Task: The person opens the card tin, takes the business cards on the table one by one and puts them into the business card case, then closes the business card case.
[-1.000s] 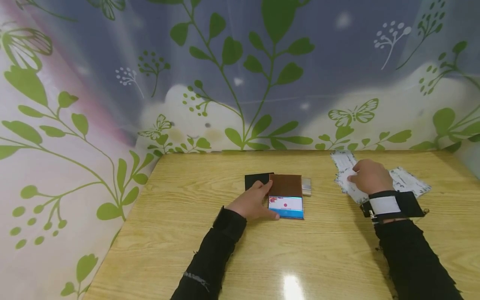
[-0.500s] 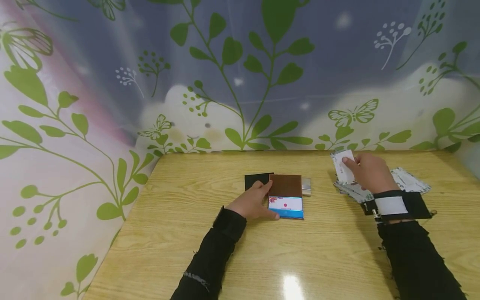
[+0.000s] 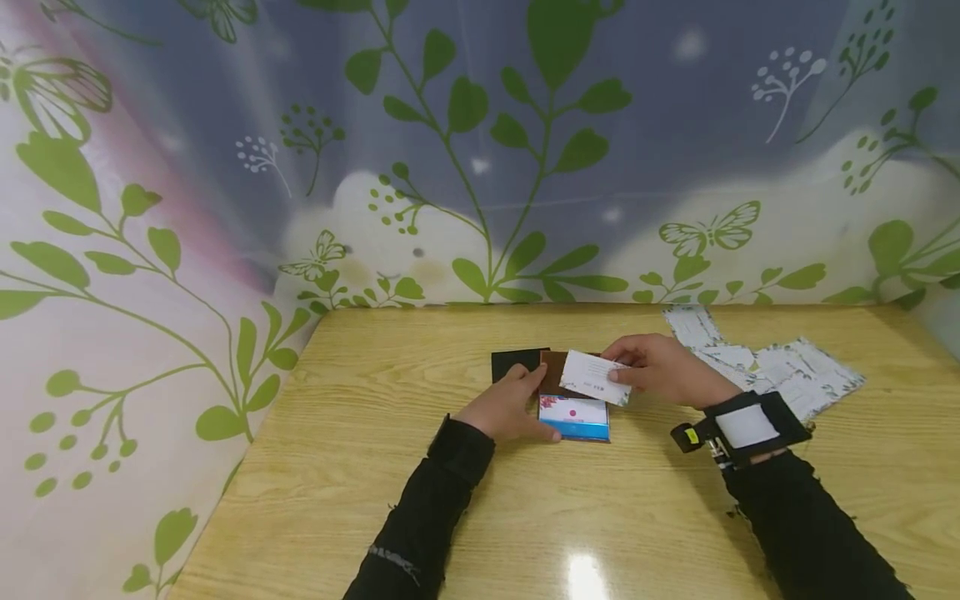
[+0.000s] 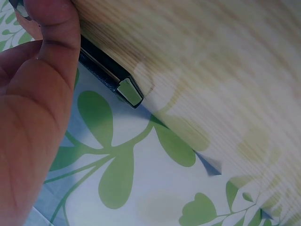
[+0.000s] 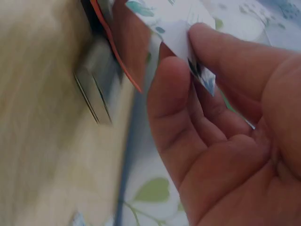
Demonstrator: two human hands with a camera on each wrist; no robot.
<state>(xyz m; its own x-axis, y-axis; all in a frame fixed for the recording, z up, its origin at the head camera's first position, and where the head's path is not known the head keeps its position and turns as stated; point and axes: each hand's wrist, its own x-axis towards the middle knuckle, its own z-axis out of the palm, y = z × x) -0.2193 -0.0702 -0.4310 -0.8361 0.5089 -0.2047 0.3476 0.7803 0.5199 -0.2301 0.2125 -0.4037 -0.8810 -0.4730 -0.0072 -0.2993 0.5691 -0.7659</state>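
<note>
In the right wrist view, unlike the head view, the right hand (image 5: 230, 157) shows its palm, thumb and fingertip pinched on one end of a white printed card (image 5: 175, 29). From the head, that card slants left of the grip over the brown card holder (image 3: 553, 368), its left edge clasped by the left hand (image 3: 498, 407).

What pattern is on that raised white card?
Bluish-green leaves on the card, clearest in the right wrist view.

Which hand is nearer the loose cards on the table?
Right. The right hand is just left of the loose cards, pinching another card; the left hand, farther left, grips the brown case.
</note>
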